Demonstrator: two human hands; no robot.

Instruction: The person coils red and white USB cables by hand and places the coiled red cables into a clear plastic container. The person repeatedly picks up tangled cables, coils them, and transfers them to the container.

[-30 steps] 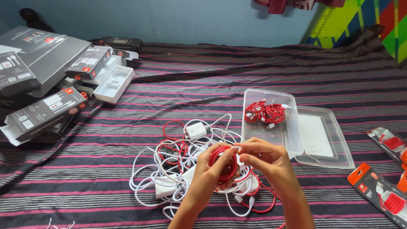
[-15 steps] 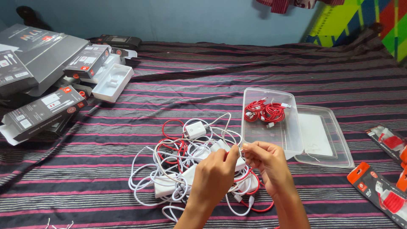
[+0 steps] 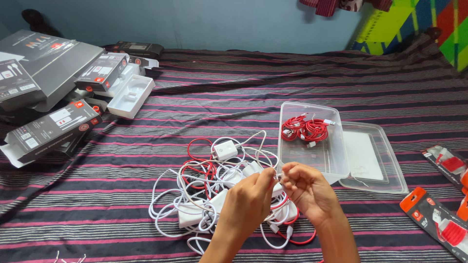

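Bedsheet [image 3: 243, 92]: woven cloth, striped, matt, a bit wrinkled. Tangle of white cables [image 3: 170, 195] and red cables [image 3: 197, 170]: smooth rubbery plastic sheath, slight sheen. White charger adapter [image 3: 225, 149]: hard plastic, smooth, semi-gloss. Clear container [image 3: 312, 156]: thin see-through plastic, glossy, catches light; clear lid [image 3: 385, 175] beside it, same stuff. Coiled red cables [image 3: 307, 129] inside: smooth plastic, with small white plastic plugs. Grey boxes [image 3: 48, 127]: printed cardboard, matt to satin. White tray insert [image 3: 130, 96]: moulded plastic, smooth, matt. Orange-topped packs [image 3: 434, 216]: card backing with shiny clear plastic front. Wall [image 3: 195, 22]: painted, flat matt. Left hand [image 3: 246, 204] and right hand [image 3: 307, 192] pinch a thin glossy tie, material unclear.
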